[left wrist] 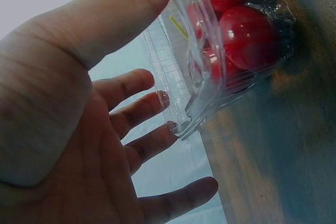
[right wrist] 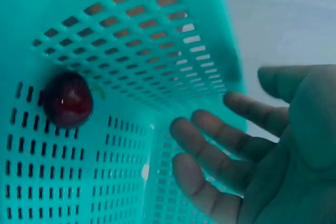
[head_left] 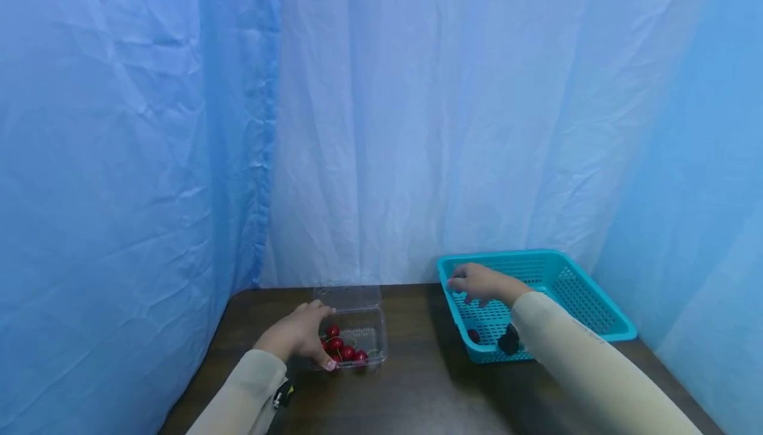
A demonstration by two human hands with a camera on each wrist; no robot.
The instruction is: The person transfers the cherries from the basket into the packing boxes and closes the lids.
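Note:
A clear plastic clamshell box [head_left: 373, 336] with its lid raised stands on the table and contains several red cherries [head_left: 348, 352]. My left hand [head_left: 301, 334] spans the box's left end and holds it, thumb at the front rim. In the left wrist view, the thumb lies at the rim and some fingertips [left wrist: 167, 98] touch the plastic on the other side. My right hand [head_left: 484, 284] hovers over the left part of a turquoise basket [head_left: 602, 306], fingers loosely bent and holding nothing. One dark red cherry [right wrist: 68, 100] with a green stem lies in the basket, apart from that hand.
The dark wooden table [head_left: 411, 388] carries the box on the left and the basket on the right. Pale blue curtains [head_left: 417, 124] hang behind the table and along both sides. A black wrist device [head_left: 508, 340] is at the right sleeve.

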